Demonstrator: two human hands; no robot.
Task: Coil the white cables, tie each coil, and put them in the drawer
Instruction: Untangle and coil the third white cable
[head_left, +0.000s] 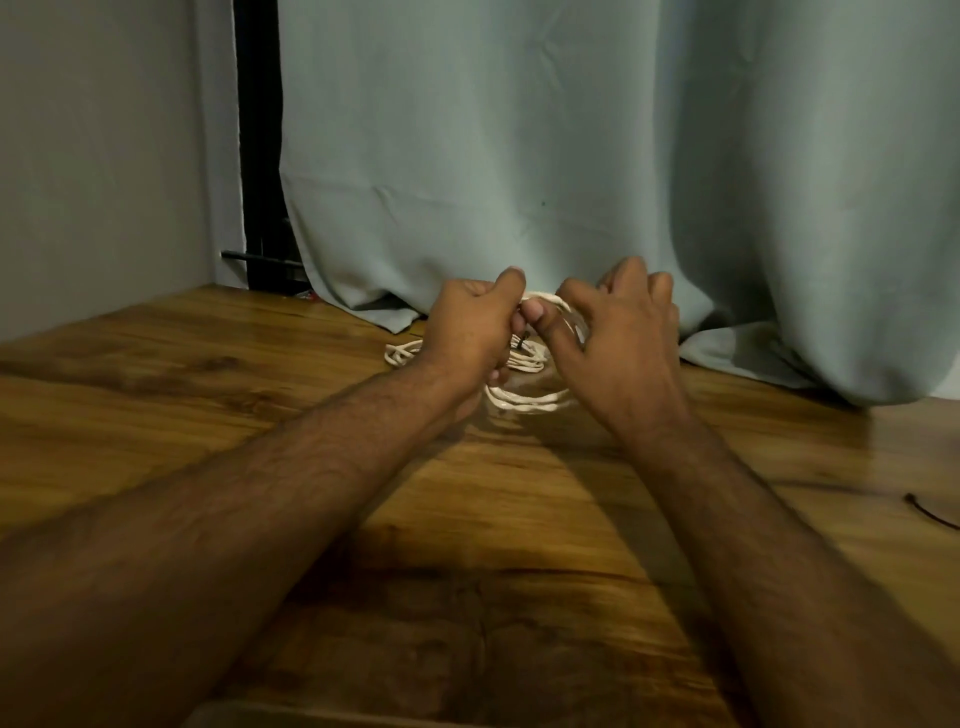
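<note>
**Both hands on a white cable coil in front of the curtain**

The surface (218, 395) is glossy brown wood with dark grain streaks. A pale grey-green curtain (571, 156) hangs along its far edge, its hem bunched on the wood. Left of the curtain stands a dark vertical strip (258, 156), then a plain grey wall (104, 156). A thin dark cord (930, 512) lies on the wood well to the right of the curtain's front fold. No brand, label or writing can be read anywhere.

The white cable coil (530, 397) is held up just in front of the curtain hem, several round loops gathered together. The left hand (467, 332) has its fingers curled round the coil's upper left part, thumb up. The right hand (618, 332) pinches the top of the loops between thumb and forefinger, its other fingers spread loosely. More white cable (402, 353) lies on the wood just below the hem, left of the hands. A small dark tip (522, 340) shows between the hands; what it is cannot be told.
</note>
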